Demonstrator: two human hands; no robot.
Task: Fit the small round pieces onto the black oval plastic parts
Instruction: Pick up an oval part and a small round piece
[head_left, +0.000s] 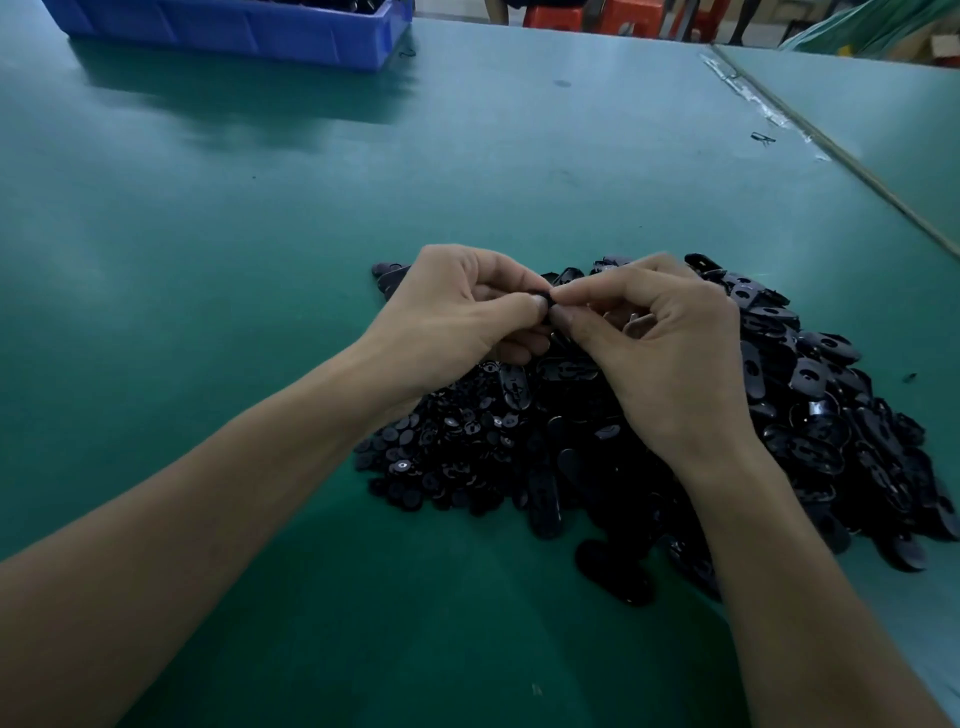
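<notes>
Most of what the fingers hold is hidden: the left hand (457, 312) and the right hand (670, 353) meet thumb-tip to thumb-tip above the heap, each pinching between thumb and curled forefinger the same small black piece (545, 300). Only a dark sliver of it shows, so I cannot tell whether it is a round piece, an oval one or both together. The other fingers of both hands are curled under, and the right wrist covers the middle of the heap. The black oval parts (810, 415) lie piled on the right side of the green table (260, 234), overlapping and far too many to count; the small round pieces (447, 447) form a lower, flatter spread just beside them on the left, under the left wrist, also beyond counting. The dim light blurs the nearest ovals. One blue bin (249, 31) stands at the table's far left — cut off by the top edge, its contents barely seen. Beyond it are red stools (597, 15), cropped, at least two. A second table (883, 104) adjoins on the right, with one black scrap (762, 137) near the seam.
</notes>
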